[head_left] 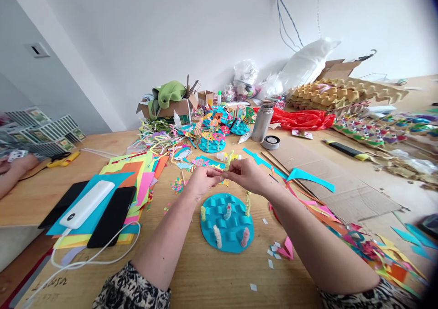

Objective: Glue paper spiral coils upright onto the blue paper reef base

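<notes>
Above the disc, left hand and right hand meet, pinching.

your twist: yellow-green | disc: turquoise | your sleeves: black-and-white print | worktop: pale wood | bag: red | power bank: white

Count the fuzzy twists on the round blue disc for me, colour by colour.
Yellow twist: 1
Blue-and-white twist: 1
White twist: 1
Pink twist: 1
Yellow-green twist, far right: 1
Total: 5
</notes>
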Available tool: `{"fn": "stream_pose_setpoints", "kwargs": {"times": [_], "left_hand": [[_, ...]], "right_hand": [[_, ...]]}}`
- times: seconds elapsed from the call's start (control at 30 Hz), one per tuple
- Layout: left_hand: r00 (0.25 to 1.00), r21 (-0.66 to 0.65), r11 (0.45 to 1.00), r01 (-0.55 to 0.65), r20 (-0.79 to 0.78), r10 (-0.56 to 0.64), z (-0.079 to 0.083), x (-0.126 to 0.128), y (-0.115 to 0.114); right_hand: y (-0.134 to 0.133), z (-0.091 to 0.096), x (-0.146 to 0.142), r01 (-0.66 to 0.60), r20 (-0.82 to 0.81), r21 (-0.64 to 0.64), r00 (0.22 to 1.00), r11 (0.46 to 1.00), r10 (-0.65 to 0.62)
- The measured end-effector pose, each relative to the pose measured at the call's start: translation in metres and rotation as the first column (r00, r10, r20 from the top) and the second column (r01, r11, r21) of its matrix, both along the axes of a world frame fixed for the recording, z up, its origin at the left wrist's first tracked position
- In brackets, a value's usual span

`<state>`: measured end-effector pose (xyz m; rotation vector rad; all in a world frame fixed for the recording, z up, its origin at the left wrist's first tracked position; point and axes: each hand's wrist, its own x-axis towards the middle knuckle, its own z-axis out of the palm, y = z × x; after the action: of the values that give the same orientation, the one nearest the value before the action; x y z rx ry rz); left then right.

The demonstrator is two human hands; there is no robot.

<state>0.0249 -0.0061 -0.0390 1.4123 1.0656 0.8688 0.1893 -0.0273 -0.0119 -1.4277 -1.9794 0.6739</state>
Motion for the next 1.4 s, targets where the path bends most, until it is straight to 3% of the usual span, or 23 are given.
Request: {"fn": "stream_pose_setpoints", "kwargs": {"times": [0.2,0.33,0.47,0.6,0.93,1.4], "left_hand": [[0.987,0.0,0.996,0.094,-0.13,-0.093,-0.007,-0.003,0.002],[0.932,0.051,0.984,0.169,-0.334,-0.143,-0.017,-0.005,0.006],[0.903,0.056,0.968,0.245,-0.378,-0.206,-0.027,-0.004,0.008],[0.878,0.077,0.953,0.292,-0.417,-0.235,-0.034,-0.002,0.01],[0.852,0.125,0.955,0.27,-0.492,-0.176,-0.057,0.002,0.017],[0.844,0.097,0.963,0.251,-0.509,-0.169,-0.067,0.005,0.017]], "right_hand": [[0.004,-0.001,0.011,0.036,0.048,-0.039,0.998,0.999,-0.034],[0.007,-0.02,0.022,0.037,0.023,-0.123,0.999,0.992,-0.034],[0.009,-0.045,0.03,0.016,0.013,-0.233,1.0,0.972,-0.013],[0.012,-0.057,0.032,-0.033,0.038,-0.266,0.998,0.963,0.044],[0.015,-0.061,0.026,-0.085,0.041,-0.297,0.994,0.951,0.102],[0.014,-0.061,0.024,-0.136,0.042,-0.319,0.987,0.938,0.157]]}}
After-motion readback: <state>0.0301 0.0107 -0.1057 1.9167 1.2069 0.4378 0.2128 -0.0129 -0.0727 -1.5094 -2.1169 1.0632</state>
